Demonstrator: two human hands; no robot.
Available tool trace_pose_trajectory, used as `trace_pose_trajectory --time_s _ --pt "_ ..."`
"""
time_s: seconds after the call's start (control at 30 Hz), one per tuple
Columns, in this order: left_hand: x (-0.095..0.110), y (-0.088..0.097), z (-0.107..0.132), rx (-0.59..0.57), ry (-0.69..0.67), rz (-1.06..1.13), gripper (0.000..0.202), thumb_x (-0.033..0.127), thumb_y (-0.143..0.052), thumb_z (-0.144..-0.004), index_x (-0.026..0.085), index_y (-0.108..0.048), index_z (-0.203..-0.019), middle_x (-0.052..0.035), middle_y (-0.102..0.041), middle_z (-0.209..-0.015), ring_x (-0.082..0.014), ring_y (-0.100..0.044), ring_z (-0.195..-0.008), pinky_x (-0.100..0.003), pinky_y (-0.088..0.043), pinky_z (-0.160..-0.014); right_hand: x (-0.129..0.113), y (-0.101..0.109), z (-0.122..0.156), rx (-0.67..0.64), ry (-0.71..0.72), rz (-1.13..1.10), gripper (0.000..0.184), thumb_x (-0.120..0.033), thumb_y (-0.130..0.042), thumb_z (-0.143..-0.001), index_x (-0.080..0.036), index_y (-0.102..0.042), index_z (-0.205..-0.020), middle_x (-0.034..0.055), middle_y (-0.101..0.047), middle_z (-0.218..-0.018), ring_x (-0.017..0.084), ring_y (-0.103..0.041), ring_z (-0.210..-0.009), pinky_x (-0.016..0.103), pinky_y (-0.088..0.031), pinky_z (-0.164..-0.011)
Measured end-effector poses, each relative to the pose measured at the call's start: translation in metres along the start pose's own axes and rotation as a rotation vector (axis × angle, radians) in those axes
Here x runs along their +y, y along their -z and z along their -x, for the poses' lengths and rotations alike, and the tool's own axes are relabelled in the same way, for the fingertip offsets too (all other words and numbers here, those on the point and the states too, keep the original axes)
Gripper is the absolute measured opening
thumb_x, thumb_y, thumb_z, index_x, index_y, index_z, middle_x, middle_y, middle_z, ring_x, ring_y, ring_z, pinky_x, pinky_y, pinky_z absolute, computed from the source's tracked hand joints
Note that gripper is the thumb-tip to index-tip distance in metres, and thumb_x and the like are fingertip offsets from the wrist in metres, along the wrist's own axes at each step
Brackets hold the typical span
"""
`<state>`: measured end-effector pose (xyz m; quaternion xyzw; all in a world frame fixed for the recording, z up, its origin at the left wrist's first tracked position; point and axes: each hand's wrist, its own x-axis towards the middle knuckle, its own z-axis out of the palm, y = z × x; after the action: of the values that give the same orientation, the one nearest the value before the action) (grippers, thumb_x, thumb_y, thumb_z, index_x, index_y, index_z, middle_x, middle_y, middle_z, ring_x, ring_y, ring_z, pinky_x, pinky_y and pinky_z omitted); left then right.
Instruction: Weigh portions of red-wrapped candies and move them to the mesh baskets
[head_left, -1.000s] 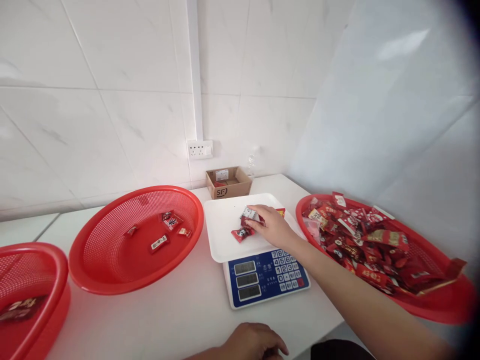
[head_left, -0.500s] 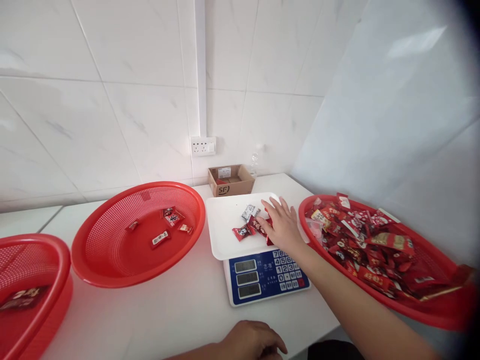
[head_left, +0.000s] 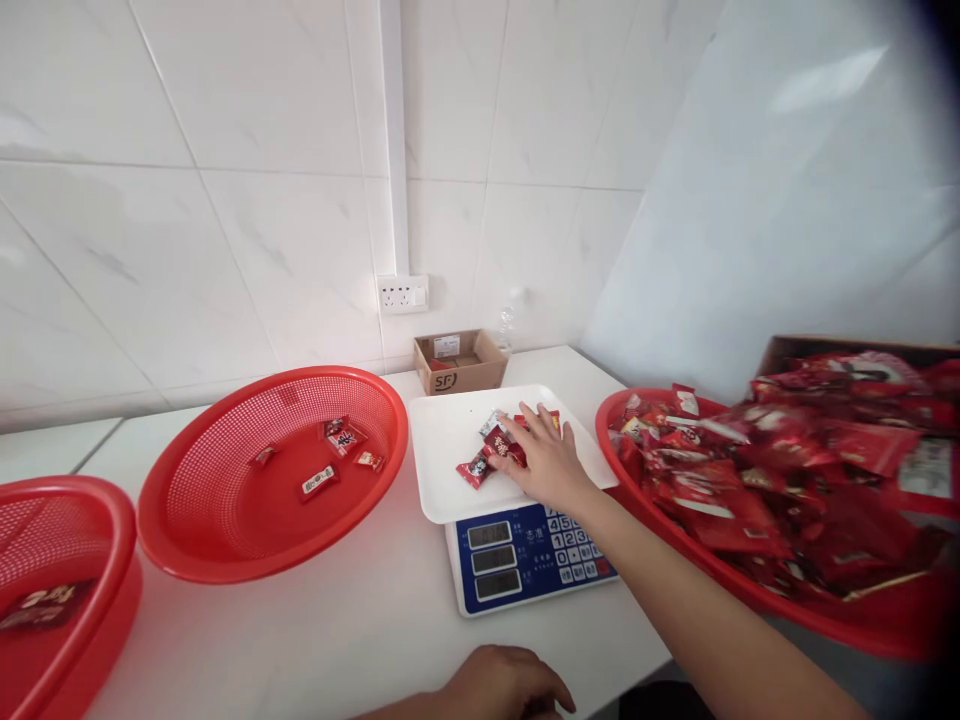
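The white table [head_left: 360, 620] carries everything. Just right of the right hand [head_left: 547, 462] a red basket [head_left: 817, 622] is heaped with red packets. Left of the hand, past the tray, a second red basket [head_left: 270, 570] holds a few sweets, and a third [head_left: 67, 487] sits well beyond it. The forearm crosses the blue scale [head_left: 525, 560], and the palm lies over its white tray [head_left: 450, 440]. A small carton [head_left: 457, 365] stands beyond the fingertips, by the wall.

The right hand is open and flat, fingers spread, resting on a small cluster of sweets [head_left: 495, 445] on the tray. One red sweet [head_left: 475, 468] lies just clear of the fingers, to their left. It grips nothing that shows. The left hand [head_left: 502, 685] rests at the near table edge, well behind the right; I cannot tell whether it is closed on anything.

This looks like sorting sweets on the tray. Lifting one calls for curling the fingertips into a pinch without sweeping the others off.
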<state>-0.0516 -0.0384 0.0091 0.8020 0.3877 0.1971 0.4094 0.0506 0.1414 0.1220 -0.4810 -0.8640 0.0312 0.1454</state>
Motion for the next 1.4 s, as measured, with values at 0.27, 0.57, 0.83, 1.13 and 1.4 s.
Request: trace_pose_trajectory --time_s 0.27,0.57,0.83,1.13,1.4 --pt "0.007 0.005 0.001 -0.002 -0.005 -0.011 0.029 0.014 -0.065 -0.079 0.02 -0.069 -0.107 -0.0038 -0.072 -0.104 -0.0162 -0.068 -0.092 -0.02 -0.05 -0.085 -0.011 0.003 0.004 -0.08 0.057 -0.049 0.062 -0.053 -0.053 -0.083 -0.029 -0.044 -0.139 0.0114 -0.025 -0.153 0.036 -0.014 -0.141 0.064 -0.019 -0.106" --pt "0.019 0.011 0.004 0.015 0.025 0.005 0.029 0.015 -0.063 -0.08 0.019 -0.069 -0.108 -0.0041 -0.072 -0.1 -0.0163 -0.068 -0.09 -0.021 -0.051 -0.083 0.05 0.033 0.065 0.376 -0.057 -0.183 0.06 -0.057 -0.044 -0.084 -0.019 -0.05 -0.131 0.0145 -0.042 -0.143 0.032 -0.029 -0.137 0.054 -0.028 -0.11" --pt "0.034 0.018 0.011 0.045 0.073 0.044 0.027 0.02 -0.057 -0.085 0.02 -0.068 -0.109 -0.0035 -0.07 -0.094 -0.0154 -0.066 -0.087 -0.022 -0.049 -0.083 0.094 0.042 0.14 0.282 -0.389 -0.139 0.06 -0.061 -0.041 -0.08 -0.023 -0.053 -0.126 0.013 -0.051 -0.136 0.034 -0.043 -0.129 0.049 -0.036 -0.108" --pt "0.038 0.022 0.012 0.028 0.062 0.033 0.025 0.018 -0.055 -0.086 0.019 -0.067 -0.108 -0.0039 -0.071 -0.098 -0.0155 -0.066 -0.09 -0.023 -0.05 -0.083 0.107 0.027 0.141 0.249 -0.317 0.02 0.057 -0.058 -0.036 -0.084 -0.02 -0.057 -0.121 0.0143 -0.055 -0.13 0.032 -0.045 -0.127 0.051 -0.038 -0.106" --pt "0.062 0.067 0.021 0.448 -0.271 -0.02 0.022 0.017 -0.046 -0.092 0.014 -0.064 -0.105 -0.0091 -0.07 -0.092 -0.0149 -0.065 -0.085 -0.023 -0.052 -0.077 0.105 0.019 0.143 0.245 -0.187 0.24 0.067 -0.058 -0.024 -0.089 -0.01 -0.059 -0.12 0.02 -0.056 -0.128 0.038 -0.045 -0.124 0.055 -0.04 -0.1"
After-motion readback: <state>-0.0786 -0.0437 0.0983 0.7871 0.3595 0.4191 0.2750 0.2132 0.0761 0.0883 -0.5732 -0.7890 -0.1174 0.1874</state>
